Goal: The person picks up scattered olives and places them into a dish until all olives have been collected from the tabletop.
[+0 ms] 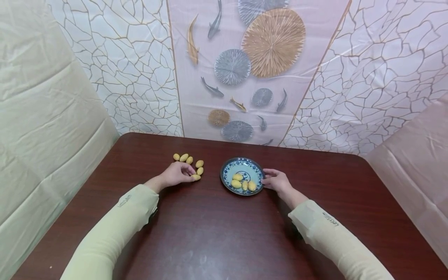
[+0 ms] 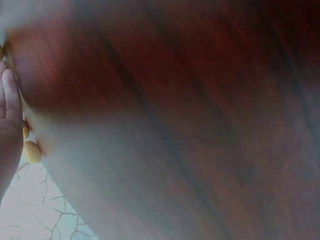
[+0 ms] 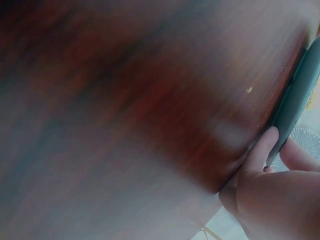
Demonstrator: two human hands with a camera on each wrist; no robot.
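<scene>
My left hand is at the left, its thumb and fingertips pinching a small yellow oval fruit at the near end of a curved row. The other fruits in that row lie around the fingertips on the table. My right hand holds the right rim of a blue patterned plate, thumb and fingers on its edge. Several more yellow fruits sit inside the plate. In the right wrist view, the plate's dark outer side lies against the thumb. The left wrist view cuts off most of the left hand.
Both hands work over a dark reddish-brown table. A patterned cloth hangs behind the table's far edge, with pale cloth walls on both sides.
</scene>
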